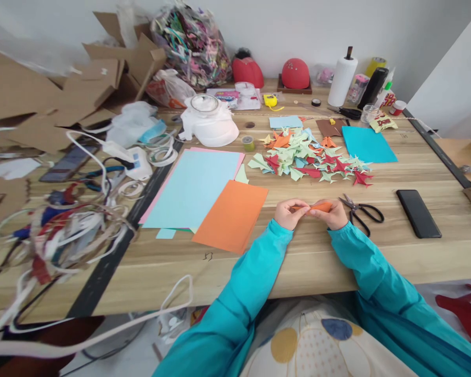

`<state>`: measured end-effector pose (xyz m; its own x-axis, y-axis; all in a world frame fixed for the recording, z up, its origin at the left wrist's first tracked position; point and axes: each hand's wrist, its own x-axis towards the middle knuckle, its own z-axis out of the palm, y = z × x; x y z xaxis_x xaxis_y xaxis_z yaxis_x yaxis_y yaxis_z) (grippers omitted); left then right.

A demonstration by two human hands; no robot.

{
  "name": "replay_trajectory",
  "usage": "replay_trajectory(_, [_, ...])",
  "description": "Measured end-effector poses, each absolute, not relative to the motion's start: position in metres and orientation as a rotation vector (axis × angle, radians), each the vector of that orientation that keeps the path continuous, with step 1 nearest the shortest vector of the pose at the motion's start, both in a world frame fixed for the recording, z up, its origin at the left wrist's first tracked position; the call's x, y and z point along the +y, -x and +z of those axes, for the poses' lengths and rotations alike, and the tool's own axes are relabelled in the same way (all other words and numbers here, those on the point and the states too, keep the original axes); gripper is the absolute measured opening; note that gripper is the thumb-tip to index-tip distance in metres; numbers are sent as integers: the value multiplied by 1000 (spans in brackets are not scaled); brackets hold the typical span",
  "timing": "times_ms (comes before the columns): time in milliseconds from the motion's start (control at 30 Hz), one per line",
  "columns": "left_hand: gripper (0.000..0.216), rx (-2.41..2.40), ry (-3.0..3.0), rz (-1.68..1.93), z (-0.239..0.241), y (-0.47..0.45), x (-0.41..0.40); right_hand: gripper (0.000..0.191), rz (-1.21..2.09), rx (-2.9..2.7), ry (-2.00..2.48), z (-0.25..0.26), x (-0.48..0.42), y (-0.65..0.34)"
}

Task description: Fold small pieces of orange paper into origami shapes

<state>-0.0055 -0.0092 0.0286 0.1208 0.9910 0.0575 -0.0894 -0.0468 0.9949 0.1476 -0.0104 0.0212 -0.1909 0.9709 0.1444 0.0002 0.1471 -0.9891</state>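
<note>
Between my two hands, over the wooden table, is a small folded piece of orange paper. My left hand pinches its left end, and my right hand grips it from the right; the fingertips nearly meet. Black-handled scissors lie partly opened just right of my right hand. Left of my left hand rests a flat orange sheet, overlapping a light blue sheet with pink paper under it. Beyond my hands lies a pile of folded paper cranes in pale green, red, orange and blue.
A black phone lies at the right. Behind the pile is a turquoise sheet. Tangled cords and bands cover the left side, with cardboard boxes behind. A yellow tape measure and a white roll stand at the back.
</note>
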Motion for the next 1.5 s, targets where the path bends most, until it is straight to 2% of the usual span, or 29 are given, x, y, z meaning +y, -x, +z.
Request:
replay_trajectory(633, [18, 1007, -1246, 1164, 27, 5, -8, 18, 1205, -1312, 1127, 27, -15, -145])
replay_trajectory(933, [25, 1025, -1300, 1128, 20, 3, -6, 28, 1184, -1314, 1200, 23, -12, -148])
replay_trajectory(1500, [19, 1022, -1069, 1110, 23, 6, -4, 20, 1076, -1380, 1195, 16, -10, -148])
